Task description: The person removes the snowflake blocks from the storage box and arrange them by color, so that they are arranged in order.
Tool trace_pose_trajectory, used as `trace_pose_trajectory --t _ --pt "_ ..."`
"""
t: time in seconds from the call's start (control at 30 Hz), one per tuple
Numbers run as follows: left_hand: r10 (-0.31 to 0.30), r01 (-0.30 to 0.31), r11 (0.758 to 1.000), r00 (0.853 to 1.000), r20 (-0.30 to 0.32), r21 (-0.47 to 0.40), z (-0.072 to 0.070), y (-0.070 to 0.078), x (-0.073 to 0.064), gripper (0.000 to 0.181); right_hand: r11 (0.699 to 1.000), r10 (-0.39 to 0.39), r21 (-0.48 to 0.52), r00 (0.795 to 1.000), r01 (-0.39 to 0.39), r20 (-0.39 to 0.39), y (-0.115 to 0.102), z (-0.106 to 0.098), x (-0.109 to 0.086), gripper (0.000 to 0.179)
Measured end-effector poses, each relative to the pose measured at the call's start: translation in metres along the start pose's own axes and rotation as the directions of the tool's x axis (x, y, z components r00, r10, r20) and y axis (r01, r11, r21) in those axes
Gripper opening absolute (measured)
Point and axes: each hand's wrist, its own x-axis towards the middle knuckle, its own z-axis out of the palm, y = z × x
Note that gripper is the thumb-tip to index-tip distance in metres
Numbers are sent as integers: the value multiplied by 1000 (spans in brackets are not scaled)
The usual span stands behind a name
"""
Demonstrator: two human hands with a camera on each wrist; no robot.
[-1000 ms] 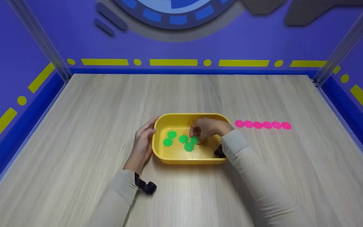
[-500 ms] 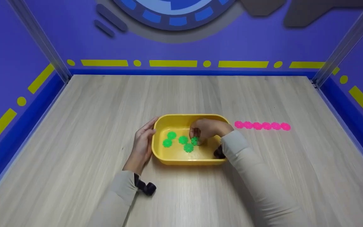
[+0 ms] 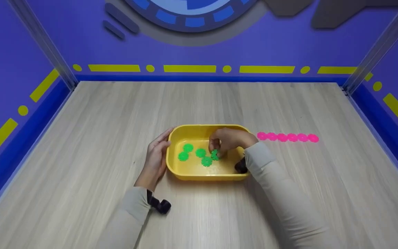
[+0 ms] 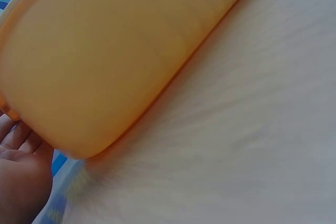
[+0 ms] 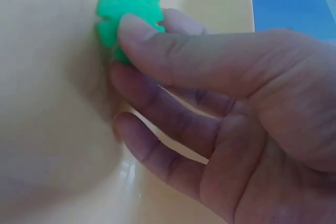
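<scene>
To the right of the right hand (image 3: 231, 138), six pink discs (image 3: 287, 137) lie in a touching row on the wooden table (image 3: 116, 117). That arm's pale sleeve (image 3: 282, 193) and a black wrist device (image 3: 241, 167) hide the yellow tub's (image 3: 207, 177) near right corner. The left hand (image 3: 154, 155) grips the opposite end. Inside the tub, the right hand pinches a tilted green disc (image 5: 131, 11), notched petal-like around its edge; four more green discs (image 3: 200, 153) lie to its left.
</scene>
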Motion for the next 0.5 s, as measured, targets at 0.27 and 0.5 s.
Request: trace_pose_trajectory --t 0.27,0.5 --pt "3 -3 1000 1000 4 -3 0 0 1 54 1000 26 -6 999 -26 -19 4 -3 -5 18" --pt "-9 9 1000 1000 -10 -9 0 0 1 53 1000 12 17 1000 -11 -23 6 -8 -9 19"
